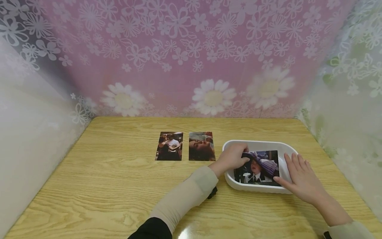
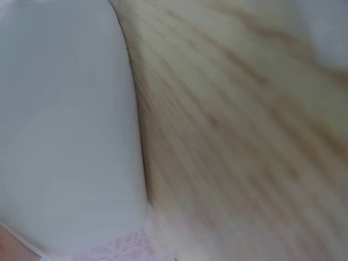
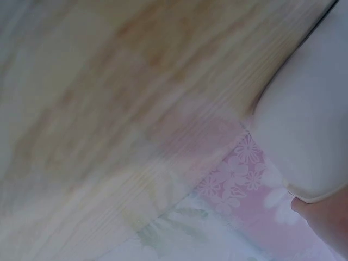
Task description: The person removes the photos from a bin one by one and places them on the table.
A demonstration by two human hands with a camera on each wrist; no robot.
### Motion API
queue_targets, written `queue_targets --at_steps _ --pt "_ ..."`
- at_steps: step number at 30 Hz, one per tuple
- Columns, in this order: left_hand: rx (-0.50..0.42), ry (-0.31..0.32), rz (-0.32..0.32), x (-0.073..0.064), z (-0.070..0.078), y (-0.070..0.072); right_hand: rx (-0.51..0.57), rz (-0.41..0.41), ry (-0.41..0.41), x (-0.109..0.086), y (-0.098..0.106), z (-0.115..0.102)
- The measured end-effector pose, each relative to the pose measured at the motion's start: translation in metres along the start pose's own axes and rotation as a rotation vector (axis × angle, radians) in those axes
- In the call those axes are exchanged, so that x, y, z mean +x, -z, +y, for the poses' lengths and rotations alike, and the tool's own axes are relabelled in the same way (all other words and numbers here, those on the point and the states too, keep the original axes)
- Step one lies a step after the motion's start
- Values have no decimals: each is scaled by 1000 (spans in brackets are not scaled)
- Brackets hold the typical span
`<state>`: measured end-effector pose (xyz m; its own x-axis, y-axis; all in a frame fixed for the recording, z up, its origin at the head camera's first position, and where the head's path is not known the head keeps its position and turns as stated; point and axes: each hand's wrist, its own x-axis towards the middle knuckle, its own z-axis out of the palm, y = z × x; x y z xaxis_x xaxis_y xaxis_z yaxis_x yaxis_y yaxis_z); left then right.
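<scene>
nearest, a black sleeve (image 1: pixel 153 229) and the beige cuff (image 1: pixel 191 191) above it lead to the left hand (image 1: pixel 231 159), while the other sleeve (image 1: pixel 350 231) is cut off at the lower right corner. a small black object (image 1: pixel 212 193) sticks out from under the left wrist, mostly hidden. on the wood-grain table (image 1: pixel 119 192) stands an oblong white tray (image 1: pixel 253 189) with rounded ends, and inside it lies a glossy photo print (image 1: pixel 264 169): a figure in a broad purple-striped hat, white collar and dark tie, on a dark ground. the left hand reaches over the tray's left end with bent fingers at the print's upper left corner, covering it; whether they pinch it i cannot tell. the right hand (image 1: pixel 304 179) lies over the right end, fingers straight and spread, thumb at the print's lower right corner. dark strips show along the print's left and lower edges, and it is unclear whether another print lies beneath. both wrist views give only blurred wood, the tray's outer wall and a sliver of hand. farther back, left of the tray, lie a print of a couple (image 1: pixel 169 146) and a print of a reclining head (image 1: pixel 202 146), side by side, apart, and beyond them hangs a pink flowered backdrop (image 1: pixel 179 66).
</scene>
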<state>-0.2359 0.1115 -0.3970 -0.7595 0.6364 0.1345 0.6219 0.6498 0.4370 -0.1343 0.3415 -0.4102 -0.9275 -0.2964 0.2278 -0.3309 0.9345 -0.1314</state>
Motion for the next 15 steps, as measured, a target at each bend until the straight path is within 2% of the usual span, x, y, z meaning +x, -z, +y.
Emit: queue_targets --at_steps 3,6,11,15 --pt "-80 8 22 0 -1 2 0 3 -1 0 0 0" --pt "-160 43 50 0 -1 4 5 9 3 1 1 -1" --pt "-342 107 143 -3 -4 9 8 8 6 0 0 -2" --pt "-482 163 221 -11 -10 21 -2 -6 -3 1 1 -2"
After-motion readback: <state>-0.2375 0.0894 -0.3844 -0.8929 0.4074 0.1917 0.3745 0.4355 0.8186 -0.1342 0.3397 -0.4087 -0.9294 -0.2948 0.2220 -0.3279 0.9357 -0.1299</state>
